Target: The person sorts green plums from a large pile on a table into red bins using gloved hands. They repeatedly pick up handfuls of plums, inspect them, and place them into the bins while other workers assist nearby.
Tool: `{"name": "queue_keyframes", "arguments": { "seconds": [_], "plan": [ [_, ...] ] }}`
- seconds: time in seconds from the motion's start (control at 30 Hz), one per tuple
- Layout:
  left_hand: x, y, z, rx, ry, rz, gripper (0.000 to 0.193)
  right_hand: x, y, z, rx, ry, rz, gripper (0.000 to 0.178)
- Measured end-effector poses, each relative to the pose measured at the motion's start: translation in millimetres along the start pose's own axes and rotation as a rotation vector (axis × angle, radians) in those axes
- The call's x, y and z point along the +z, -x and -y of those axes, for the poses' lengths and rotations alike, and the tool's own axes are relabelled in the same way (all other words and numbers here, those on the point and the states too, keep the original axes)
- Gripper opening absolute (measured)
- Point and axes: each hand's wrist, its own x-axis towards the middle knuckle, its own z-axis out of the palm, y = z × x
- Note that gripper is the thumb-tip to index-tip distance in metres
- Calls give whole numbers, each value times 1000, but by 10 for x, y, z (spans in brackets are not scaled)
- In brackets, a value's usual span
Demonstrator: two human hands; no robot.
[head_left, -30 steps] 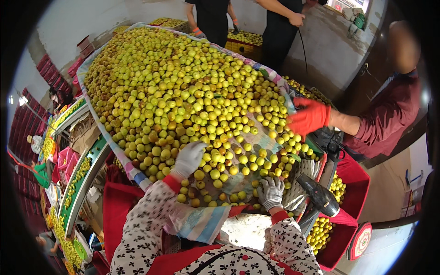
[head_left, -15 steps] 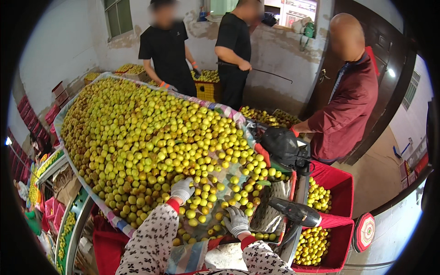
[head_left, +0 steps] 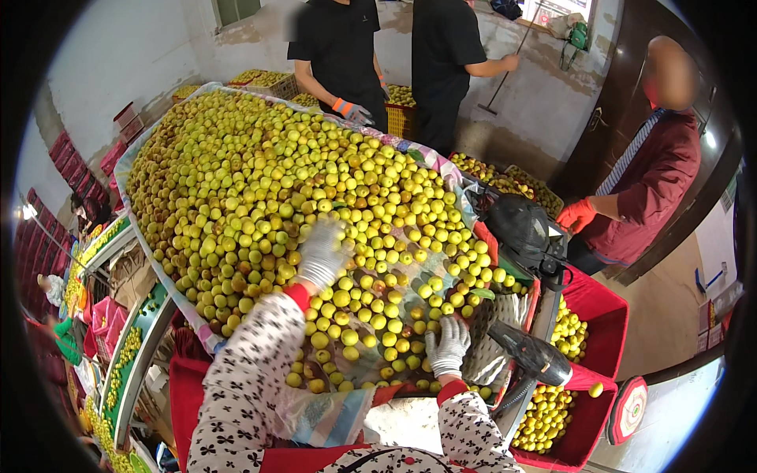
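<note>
A large heap of small round yellow-green fruits [head_left: 236, 181], some with brownish patches like jujubes, covers a sloping sheet-lined table. My left hand [head_left: 322, 254], in a white knitted glove, reaches into the heap's near side; motion smears its fingers. Lower right, my gloved right hand [head_left: 448, 347] lies at the edge of the thinner layer of fruits, fingers stretched and slightly apart, holding nothing that I can see. Just right of it are a whitish woven mat [head_left: 498, 335] and a black hair dryer [head_left: 530, 353].
Red-lined crates [head_left: 603, 315] with fruits stand at the right; one loose fruit [head_left: 595, 389] shows over the nearer crate's edge. A black cap [head_left: 516, 221] sits at the table's corner. A green conveyor [head_left: 142, 331] curves along the left. Several people stand beyond the table.
My left hand has moved farther into the heap. My right hand has shifted right, toward the mat. The view has swung left and down. The person in red has drawn a gloved hand back from the cap.
</note>
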Motion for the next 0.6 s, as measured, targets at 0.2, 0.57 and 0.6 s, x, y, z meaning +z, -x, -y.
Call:
{"name": "queue_keyframes", "arguments": {
  "seconds": [0.2, 0.57, 0.6],
  "plan": [
    [-833, -449, 2088, -535, -479, 191, 65, 432, -224, -421, 214, -392, -29, 53],
    [149, -636, 2391, -430, 94, 454, 44, 398, -548, -355, 274, -497, 129, 51],
    [226, -558, 2319, -397, 68, 462, 45, 396, -525, -354, 259, -521, 115, 50]
  ]
}}
